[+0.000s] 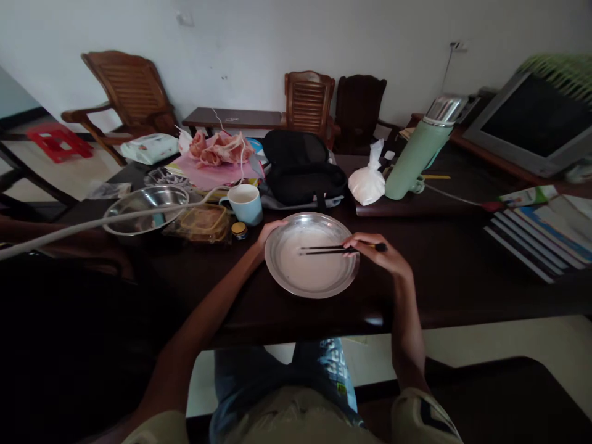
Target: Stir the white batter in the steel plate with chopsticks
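Observation:
A wide metal basin (272, 266) stands on the dark table in front of me, with a pale, milky mixture (309, 271) inside. My left hand (272, 230) grips the basin's rim on its far left side; the fingers are partly hidden there. In my right hand (375, 248) is a pair of dark chopsticks (319, 250), held over the basin's right edge. Their tips point left, over the middle of the mixture; whether they touch it I cannot tell.
Left of the basin are a light blue mug (247, 205), a small yellow-lidded jar (239, 230) and a second metal bowl (111, 217). Behind lie a black bag (300, 169), a tied bag of white powder (367, 184) and a green thermos (416, 154). Books (531, 240) are stacked right.

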Available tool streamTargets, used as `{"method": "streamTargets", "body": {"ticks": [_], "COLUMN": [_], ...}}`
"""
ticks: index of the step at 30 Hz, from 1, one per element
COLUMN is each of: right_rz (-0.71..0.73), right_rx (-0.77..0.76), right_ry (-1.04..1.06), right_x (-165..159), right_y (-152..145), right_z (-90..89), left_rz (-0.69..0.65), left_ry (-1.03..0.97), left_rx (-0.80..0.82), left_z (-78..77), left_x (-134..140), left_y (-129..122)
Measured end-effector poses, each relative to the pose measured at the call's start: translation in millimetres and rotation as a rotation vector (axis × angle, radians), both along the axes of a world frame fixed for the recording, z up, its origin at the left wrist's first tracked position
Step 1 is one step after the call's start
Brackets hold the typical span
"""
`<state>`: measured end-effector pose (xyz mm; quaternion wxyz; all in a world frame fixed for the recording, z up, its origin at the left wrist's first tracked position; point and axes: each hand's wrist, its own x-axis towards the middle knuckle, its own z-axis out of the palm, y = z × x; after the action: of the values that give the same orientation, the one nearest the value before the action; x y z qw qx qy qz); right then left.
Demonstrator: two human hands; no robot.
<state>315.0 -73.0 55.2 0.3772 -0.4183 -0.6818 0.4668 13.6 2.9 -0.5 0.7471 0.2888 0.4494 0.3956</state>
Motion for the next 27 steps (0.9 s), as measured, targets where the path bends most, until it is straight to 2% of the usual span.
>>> {"method": "streamTargets", "body": {"ticks": [3, 4, 7, 9, 12, 15, 19, 21, 25, 27], "right_rz": [-0.121, -0.096, 0.098, 0.137, 0.006, -0.080, 0.130, 0.173, -0.026, -0.006], "right_rx": [0.028, 0.012, -0.065, -0.067, 0.011, 0.037, -0.039, -0.060, 0.007, 0.007], "right_ry": [0.013, 0.013, 0.007, 0.000, 0.022, 0.040, -0.005, 0.002, 0.057, 0.053], "right_x": [9.7, 13.4, 11.7, 1.1, -9.4, -1.9, 5.7, 0.2, -7.1, -1.9], "right_y": [0.4, -0.2, -1.4, 0.2, 3.9, 3.6, -1.3, -1.0, 3.9, 4.8], "right_z": [-0.2, -0.3, -2.0, -4.4, -6.5, -4.1, -1.1, -3.2, -7.6, -7.1], "left_rz": [-0.003, 0.002, 0.012, 0.007, 0.007, -0.016, -0.014, -0.002, 0.014, 0.020], "left_ry": [0.020, 0.023, 0.014, 0.011, 0.002, -0.028, -0.031, -0.037, -0.063, -0.066], "left_rx": [-0.015, -0.012, 0.025, 0.045, 0.061, 0.079, 0.062, 0.058, 0.068, 0.067], "left_z": [3.4, 4.4, 4.6, 2.3, -2.7, -7.0, -9.6, -9.7, -7.1, -5.1], "left_x": [0.9, 1.3, 2.4, 2.5, 1.5, -0.4, -2.7, -2.9, -1.5, -1.1], "left_y": [-0.5, -0.8, -0.9, -0.1, 2.4, 5.1, 6.8, 6.4, 4.4, 3.5]}}
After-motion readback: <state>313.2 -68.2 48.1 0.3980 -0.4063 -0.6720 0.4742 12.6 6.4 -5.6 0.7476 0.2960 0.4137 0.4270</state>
